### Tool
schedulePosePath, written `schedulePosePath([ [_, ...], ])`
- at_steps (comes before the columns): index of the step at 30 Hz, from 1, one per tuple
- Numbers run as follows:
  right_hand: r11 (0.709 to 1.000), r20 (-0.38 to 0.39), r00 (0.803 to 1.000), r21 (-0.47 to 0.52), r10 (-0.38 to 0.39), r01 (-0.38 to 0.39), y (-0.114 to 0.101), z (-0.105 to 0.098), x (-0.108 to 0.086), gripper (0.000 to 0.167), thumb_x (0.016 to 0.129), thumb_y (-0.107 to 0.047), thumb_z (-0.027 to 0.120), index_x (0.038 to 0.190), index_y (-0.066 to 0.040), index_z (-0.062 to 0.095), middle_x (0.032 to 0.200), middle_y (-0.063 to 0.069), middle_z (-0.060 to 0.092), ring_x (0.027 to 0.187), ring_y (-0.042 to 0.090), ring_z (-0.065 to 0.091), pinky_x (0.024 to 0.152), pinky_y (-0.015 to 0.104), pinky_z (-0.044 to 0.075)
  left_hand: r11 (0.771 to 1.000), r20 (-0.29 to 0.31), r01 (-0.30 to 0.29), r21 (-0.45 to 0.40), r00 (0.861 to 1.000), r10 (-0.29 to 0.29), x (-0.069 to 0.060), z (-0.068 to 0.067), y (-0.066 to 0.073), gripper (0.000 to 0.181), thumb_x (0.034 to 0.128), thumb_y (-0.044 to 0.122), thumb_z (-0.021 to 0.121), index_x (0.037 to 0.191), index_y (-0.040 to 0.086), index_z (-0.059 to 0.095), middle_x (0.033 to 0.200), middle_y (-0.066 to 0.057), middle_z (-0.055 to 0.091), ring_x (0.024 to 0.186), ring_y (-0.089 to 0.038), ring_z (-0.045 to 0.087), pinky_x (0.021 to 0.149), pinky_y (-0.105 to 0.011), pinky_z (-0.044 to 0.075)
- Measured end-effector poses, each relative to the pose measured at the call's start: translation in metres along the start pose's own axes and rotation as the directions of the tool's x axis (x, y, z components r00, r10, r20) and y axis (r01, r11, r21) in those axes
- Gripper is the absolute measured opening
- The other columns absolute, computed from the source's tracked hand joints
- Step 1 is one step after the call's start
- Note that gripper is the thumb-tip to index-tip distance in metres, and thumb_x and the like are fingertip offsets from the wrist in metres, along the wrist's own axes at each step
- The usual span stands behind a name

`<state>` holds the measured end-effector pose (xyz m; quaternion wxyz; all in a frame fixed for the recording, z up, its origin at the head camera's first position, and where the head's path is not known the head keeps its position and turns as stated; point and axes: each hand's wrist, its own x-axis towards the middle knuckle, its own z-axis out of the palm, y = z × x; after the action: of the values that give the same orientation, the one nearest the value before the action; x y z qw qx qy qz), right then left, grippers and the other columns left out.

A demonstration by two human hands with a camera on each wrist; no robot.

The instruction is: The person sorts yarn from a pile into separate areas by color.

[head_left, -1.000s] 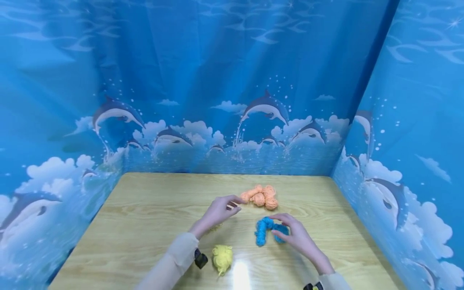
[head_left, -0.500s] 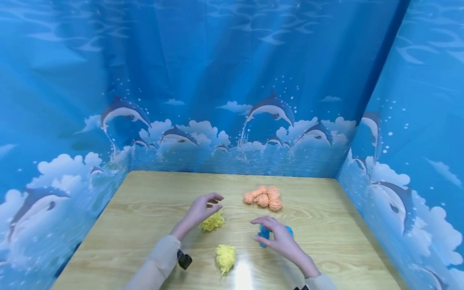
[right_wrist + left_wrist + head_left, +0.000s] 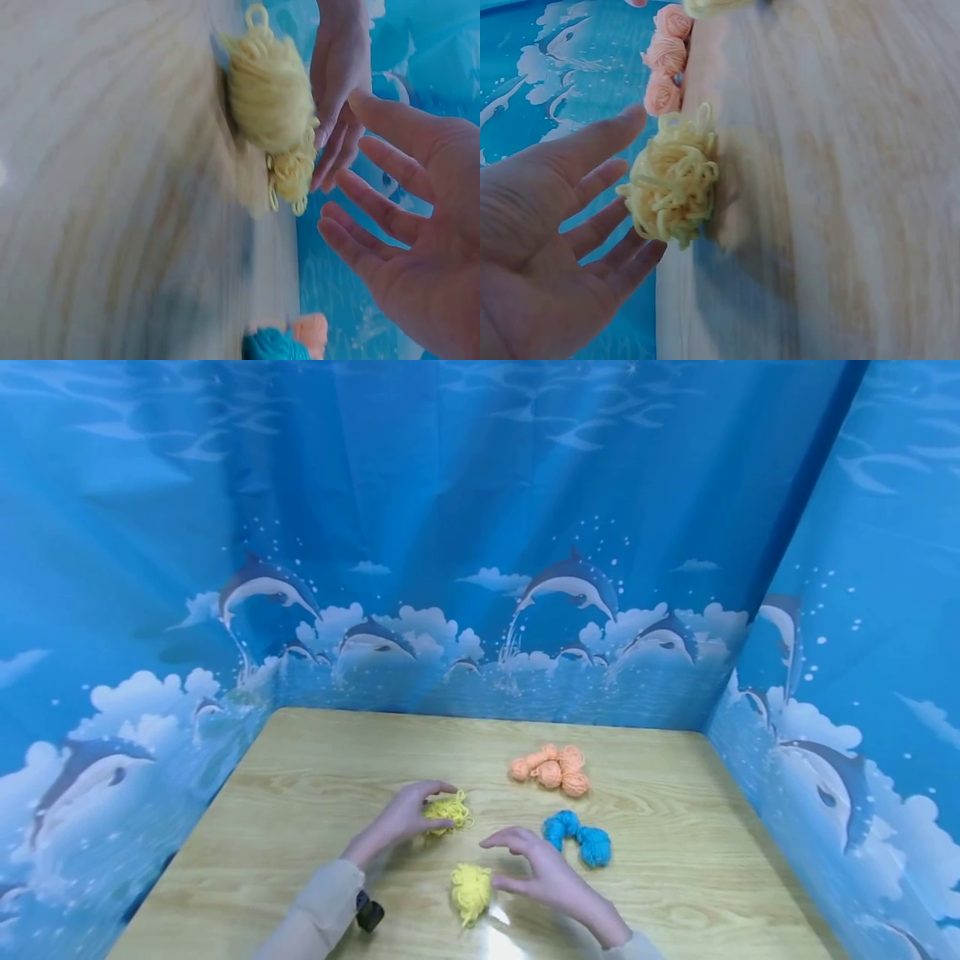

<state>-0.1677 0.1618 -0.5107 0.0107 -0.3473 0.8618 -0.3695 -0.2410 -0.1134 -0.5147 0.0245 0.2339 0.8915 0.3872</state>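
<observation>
My left hand (image 3: 403, 814) is at the looser yellow yarn ball (image 3: 447, 814), thumb and fingers spread on either side of it. In the left wrist view the fingers of the left hand (image 3: 570, 217) are relaxed, and the looped yarn (image 3: 675, 180) lies just past their tips. Whether they touch it I cannot tell. My right hand (image 3: 551, 877) hovers just right of the nearer yellow yarn ball (image 3: 471, 893), fingers apart. The right wrist view has that ball (image 3: 270, 94) beyond the spread fingers of the right hand (image 3: 420, 210), with a gap between.
Blue yarn balls (image 3: 595, 846) lie behind my right hand. Farther back sits a cluster of several peach yarn balls (image 3: 550, 774). Everything rests on a wood-grain table (image 3: 337, 752), with dolphin-print curtains (image 3: 450, 527) at its back and sides.
My left hand has drawn back from beside the peach yarn to the looser yellow ball. My right hand has left the blue yarn and moved left and nearer, towards the other yellow ball.
</observation>
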Motion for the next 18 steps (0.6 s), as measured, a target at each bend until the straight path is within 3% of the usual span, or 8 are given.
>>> schedulePosePath([
  [7, 0.997, 0.095, 0.994, -0.042, -0.061, 0.065, -0.011, 0.015, 0.006, 0.054, 0.087, -0.035, 0.079, 0.135, -0.020, 0.062, 0.132, -0.004, 0.063, 0.117, 0.018, 0.062, 0.098, 0.035, 0.055, 1.000, -0.015, -0.027, 0.011, 1.000, 0.027, -0.004, 0.003, -0.003, 0.057, 0.0781, 0.014, 0.087, 0.129, 0.002, 0.064, 0.129, -0.017, 0.066, 0.118, -0.037, 0.062, 0.101, -0.056, 0.050],
  [18, 0.994, 0.172, 0.983, -0.079, -0.055, 0.070, -0.015, 0.026, 0.010, 0.052, 0.085, -0.032, 0.081, 0.132, -0.022, 0.064, 0.132, -0.004, 0.062, 0.120, 0.015, 0.060, 0.102, 0.037, 0.053, 1.000, -0.045, 0.004, 0.017, 0.999, -0.003, -0.006, 0.006, -0.006, 0.049, 0.0755, 0.010, 0.087, 0.120, 0.002, 0.068, 0.119, -0.015, 0.070, 0.111, -0.036, 0.064, 0.100, -0.056, 0.051],
])
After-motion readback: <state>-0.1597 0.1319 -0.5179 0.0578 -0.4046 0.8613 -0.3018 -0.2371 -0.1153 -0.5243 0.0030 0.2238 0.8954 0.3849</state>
